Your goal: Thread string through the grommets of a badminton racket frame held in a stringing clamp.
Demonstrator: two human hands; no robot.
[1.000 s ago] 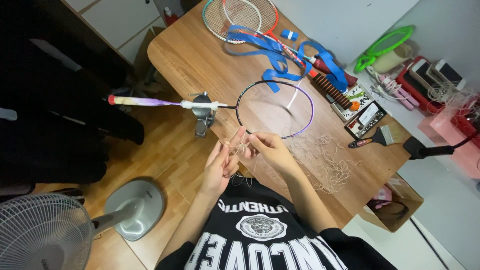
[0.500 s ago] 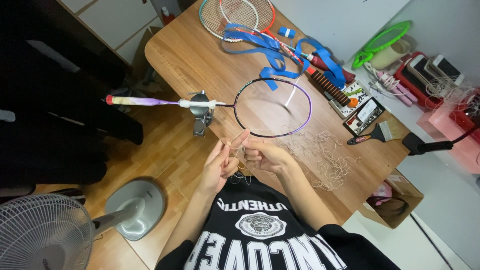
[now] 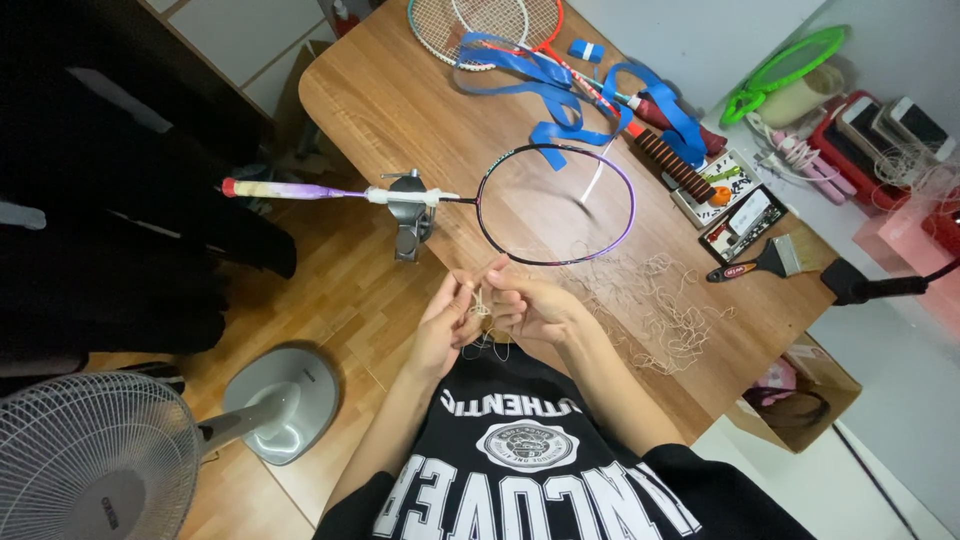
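Both hands, left hand (image 3: 443, 325) and right hand (image 3: 528, 308), had their grip pinched together on thin, pale racket string (image 3: 481, 305), just below the strung-out oval racket frame (image 3: 556, 203) clamped on the wooden surface (image 3: 420, 100).

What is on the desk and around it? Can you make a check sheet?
Surface: wooden table, rounded corner.
Job's things: unstrung purple-rimmed badminton racket held in a metal clamp; thin string between both hands.
Clutter: heap of cut string, blue ribbon tape, strung rackets, brush.
Grips: left hand and right hand pinch the string, close together.
Cables: black cord at the right edge.
Surroundings: white fan, wooden floor.
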